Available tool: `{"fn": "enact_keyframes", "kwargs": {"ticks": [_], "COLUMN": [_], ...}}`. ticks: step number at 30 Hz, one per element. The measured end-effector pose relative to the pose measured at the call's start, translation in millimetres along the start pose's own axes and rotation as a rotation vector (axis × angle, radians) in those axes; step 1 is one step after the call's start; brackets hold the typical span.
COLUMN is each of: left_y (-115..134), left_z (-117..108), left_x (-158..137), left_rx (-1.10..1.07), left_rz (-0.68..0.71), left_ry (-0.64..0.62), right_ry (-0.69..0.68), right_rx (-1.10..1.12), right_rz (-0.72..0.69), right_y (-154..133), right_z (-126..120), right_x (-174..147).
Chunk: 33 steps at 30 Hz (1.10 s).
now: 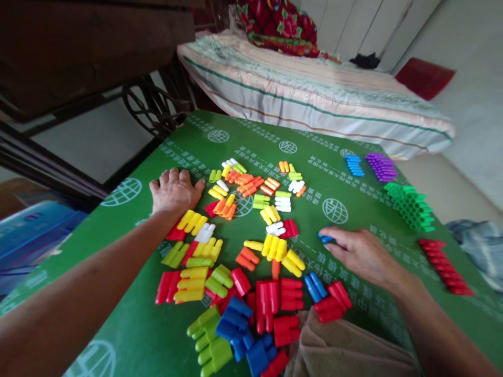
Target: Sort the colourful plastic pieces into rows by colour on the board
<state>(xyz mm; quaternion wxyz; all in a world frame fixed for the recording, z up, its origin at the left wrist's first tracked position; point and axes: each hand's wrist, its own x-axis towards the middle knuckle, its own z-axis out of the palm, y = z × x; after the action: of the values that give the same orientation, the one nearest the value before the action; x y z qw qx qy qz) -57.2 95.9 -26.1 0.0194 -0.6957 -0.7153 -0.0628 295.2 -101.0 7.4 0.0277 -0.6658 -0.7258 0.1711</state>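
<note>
A green counter (291, 309) printed with white globes and lettering spreads across the view, and a bed (314, 99) with a striped cover stands beyond its far edge. Loose plastic pieces (274, 247) in red, yellow, lime, orange, white and blue lie over the counter's middle and near part, pointing every which way. The right hand (363, 256) reaches in over the counter, its grip together on a small piece; the left hand (176, 191) lies palm down beside the loose pieces, fingers spread apart.

Along the right side sit a stepped red row (446, 267), a bright green stack (411, 207) (its round hollow ends make a honeycomb), a purple group (381, 166) and a short blue row (354, 165).

Smallest is the blue piece (326, 238) between right thumb and forefinger, just right of the loose pieces. Its long axis seems to run roughly left to right, one end toward the loose pieces. It is glossy, deep blue and rounded where it shows; the fingers cover the rest, and whether it touches the counter cannot be told.
</note>
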Motion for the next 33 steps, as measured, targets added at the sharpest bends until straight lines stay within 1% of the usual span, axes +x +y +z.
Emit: {"fn": "enact_keyframes", "kwargs": {"ticks": [2, 4, 5, 7, 9, 12, 16, 19, 23, 26, 28, 33], "left_y": [0.2, 0.7, 1.1, 1.9, 2.4, 2.4, 1.3, 0.6, 0.3, 0.0, -0.2, 0.3], "left_z": [-0.7, -1.4, -1.7, -2.5, -3.5, -5.0, -5.5, -4.6, -3.6, -3.5, -3.8, -4.4], "left_x": [0.4, 0.7, 0.8, 0.8, 0.3, -0.5, -0.4, 0.6, 1.3, 1.3, 1.2, 1.1], "left_rx": [0.002, 0.004, 0.005, 0.006, 0.004, -0.003, -0.009, -0.012, -0.012, -0.009, -0.005, 0.008], "left_rz": [0.001, -0.002, -0.005, -0.009, -0.009, 0.000, 0.005, 0.007, 0.011, 0.014, 0.016, 0.004], "left_ry": [-0.001, -0.005, -0.006, -0.009, -0.013, -0.021, -0.019, -0.013, -0.008, -0.007, -0.010, -0.020], "right_ry": [-0.073, -0.139, -0.153, -0.137, -0.114, -0.060, 0.006, 0.046, 0.058, 0.053, 0.062, 0.084], "right_rx": [0.051, 0.048, 0.032, -0.009, -0.023, -0.017, 0.039, 0.060, 0.040, -0.046, -0.061, 0.145], "right_rz": [-0.040, -0.084, -0.094, -0.084, -0.056, -0.001, 0.032, 0.056, 0.042, 0.046, 0.057, 0.048], "right_y": [-19.7, -39.3, -47.1, -56.2, -56.7, -47.6, -34.1, -30.9, -40.9, -51.8, -54.5, -42.7], "right_z": [1.1, 2.8, 3.7, 5.1, 6.3, 9.1, 17.3, 22.7, 24.2, 24.3, 25.0, 26.4], "right_x": [-5.4, -7.6, -7.1, -3.6, 1.3, 5.5, 2.9, -1.5, -5.0, -2.8, 0.7, 7.4]}}
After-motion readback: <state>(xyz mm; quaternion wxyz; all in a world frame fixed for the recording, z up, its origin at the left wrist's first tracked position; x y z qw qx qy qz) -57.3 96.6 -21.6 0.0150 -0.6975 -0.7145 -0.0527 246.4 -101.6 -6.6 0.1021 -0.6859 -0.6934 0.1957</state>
